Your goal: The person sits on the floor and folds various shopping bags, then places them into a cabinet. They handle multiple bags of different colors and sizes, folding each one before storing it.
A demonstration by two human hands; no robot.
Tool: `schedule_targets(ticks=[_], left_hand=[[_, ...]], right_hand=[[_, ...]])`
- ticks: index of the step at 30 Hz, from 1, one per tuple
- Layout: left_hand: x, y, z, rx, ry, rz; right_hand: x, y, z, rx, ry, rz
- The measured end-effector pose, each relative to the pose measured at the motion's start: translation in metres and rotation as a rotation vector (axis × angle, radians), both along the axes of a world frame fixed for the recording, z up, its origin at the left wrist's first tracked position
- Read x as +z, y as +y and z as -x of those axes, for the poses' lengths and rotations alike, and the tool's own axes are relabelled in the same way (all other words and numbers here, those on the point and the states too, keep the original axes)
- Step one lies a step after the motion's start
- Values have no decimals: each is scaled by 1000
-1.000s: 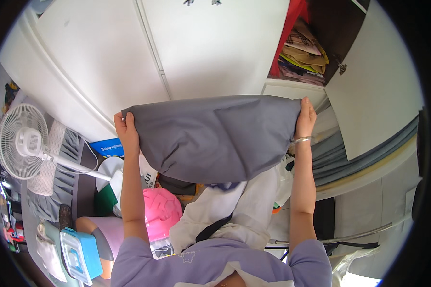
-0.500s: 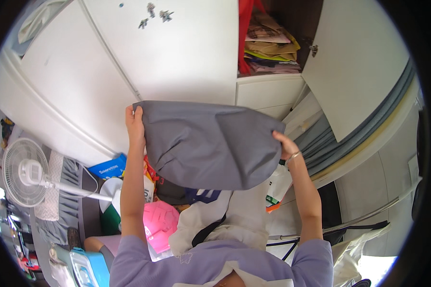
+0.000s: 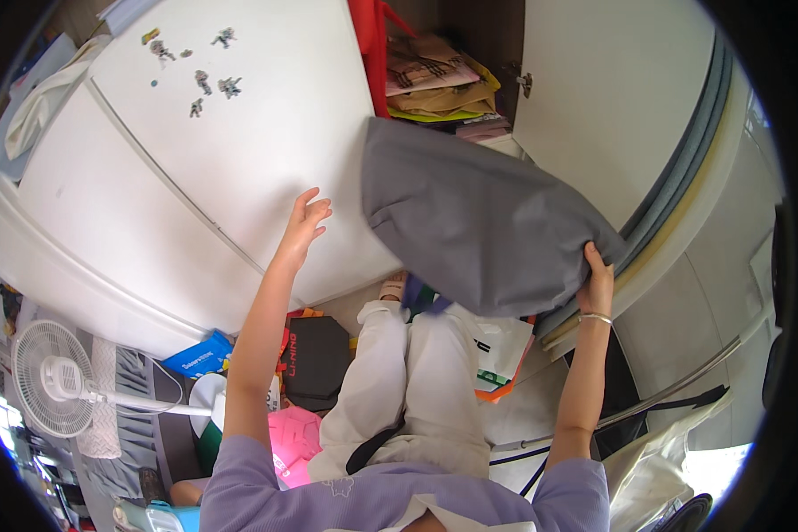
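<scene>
A large grey bag [image 3: 479, 222], smooth and creased, hangs tilted in front of me. My right hand [image 3: 598, 279] grips its lower right end, thumb lying over the front. The bag's upper left corner is free and lies across the view of the open cupboard's lower edge. Left of the bag, my left hand [image 3: 305, 226] is raised with fingers apart and holds nothing, in front of a white door [image 3: 266, 133]. Inside the cupboard, a stack of folded bags [image 3: 443, 84] sits next to a red bag [image 3: 370, 53].
An open cupboard door [image 3: 612, 97] stands at the right. Around my legs are a black bag [image 3: 317, 363], a white bag with orange edges [image 3: 503, 350] and a pink bag [image 3: 293, 441]. A white fan [image 3: 60, 379] stands at the left; a metal rail [image 3: 674, 381] runs at the right.
My left hand has let go of the grey bag and opened. The right hand has carried the bag to the right, its free corner rising toward the cupboard. The view has shifted rightward.
</scene>
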State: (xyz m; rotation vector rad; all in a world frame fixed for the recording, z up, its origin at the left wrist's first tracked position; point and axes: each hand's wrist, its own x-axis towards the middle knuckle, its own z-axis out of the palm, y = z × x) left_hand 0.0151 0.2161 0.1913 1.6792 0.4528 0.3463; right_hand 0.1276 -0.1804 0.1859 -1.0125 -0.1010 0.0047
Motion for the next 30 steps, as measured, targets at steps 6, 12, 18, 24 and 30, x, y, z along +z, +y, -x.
schedule_targets(ticks=[6,12,18,24,30], left_hand=[[24,-53,-10,-176,-329,-765],[40,-115,-17,-398,-374,-1303],[-61,-95,40,-850,-163,-1167],[-104,-106,89,-715,-190,-914],[-111,-121,105,-482,-124,-1113]], right_hand=[[49,4,42,34,-157,922],[60,29,55,393,-1261,995],[26,40,94,776,-1330,1092],[11,32,117,918,-1124,1400],[-7,27,114,986,-1222,1447]])
